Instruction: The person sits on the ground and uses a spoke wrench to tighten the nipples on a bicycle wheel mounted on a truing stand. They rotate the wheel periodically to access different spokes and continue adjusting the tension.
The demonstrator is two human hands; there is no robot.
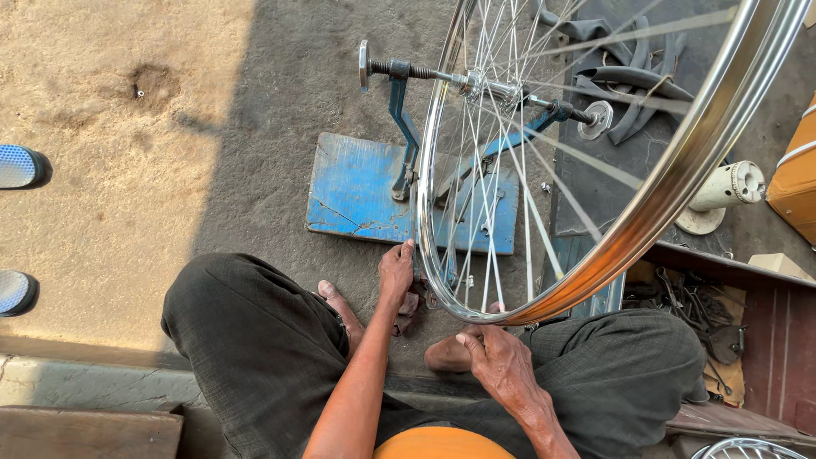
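I am sitting cross-legged on the ground with the bicycle wheel [595, 161] mounted upright in front of me, its axle [476, 81] resting in the arms of the blue stand [357, 191]. The shiny rim [680, 170] sweeps from between my knees up past the top right corner, and the spokes fan out from the hub.

My left hand [396, 270] reaches to the low left edge of the rim, fingers closed against it, and I think it pinches a small tool or a spoke end there, though the view is too tight for me to be sure. My right hand [501, 361] lies just under the lowest part of the rim, fingers curled toward it; I cannot tell whether it touches the metal or only hovers below. The two hands are apart, one at each side of the rim's bottom arc.

By my reading I am in the middle of truing the wheel: checking one stretch of rim and adjusting spokes. The next move would call for a small, measured turn at the spoke, then a slow spin to see how the rim runs.

Old inner tubes [629, 81] lie beyond the wheel, a tray of tools [693, 310] sits at my right knee, and someone's shoes [19, 166] show at the left edge.
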